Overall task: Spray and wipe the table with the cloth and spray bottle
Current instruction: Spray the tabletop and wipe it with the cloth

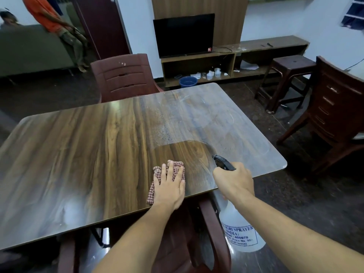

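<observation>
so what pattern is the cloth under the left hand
The cloth is red-and-white checked, clearest in the head view.

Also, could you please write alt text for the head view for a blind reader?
A left hand presses a checked cloth flat on a wooden table, while the right hand grips a white spray bottle beside it, nozzle toward the table. The table's right part looks hazy, with a clearer patch by the cloth.

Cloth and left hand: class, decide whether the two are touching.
Touching. The head view shows the left hand lying flat on the cloth on the table, fingers spread across it, no gap.
</observation>
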